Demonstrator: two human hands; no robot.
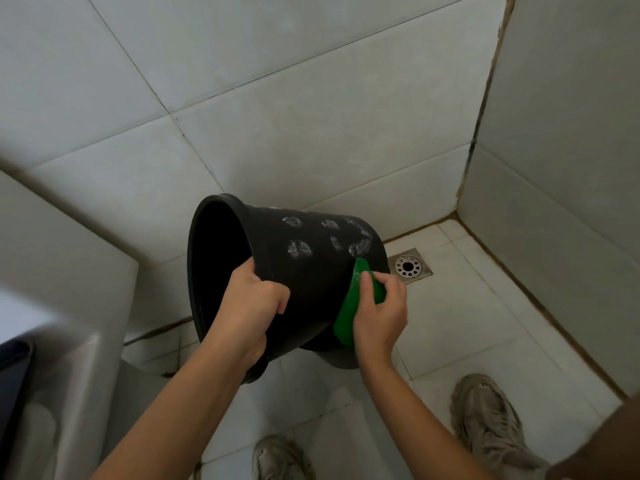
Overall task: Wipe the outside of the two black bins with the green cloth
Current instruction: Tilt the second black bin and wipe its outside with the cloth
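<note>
Head view, one black bin (311, 282) tilted sideways, whitish smudges, left hand (251, 306) gripping its rim, right hand (379, 313) pinching one green cloth (348, 313) against its base.

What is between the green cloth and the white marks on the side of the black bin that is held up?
Nothing visible. The right hand presses the green cloth on the black bin near its base; the white marks lie higher on the same bare wall. The left hand holds the rim, apart from them.

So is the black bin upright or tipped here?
Tipped: the black bin is held on its side, mouth facing left, off the floor.
</note>
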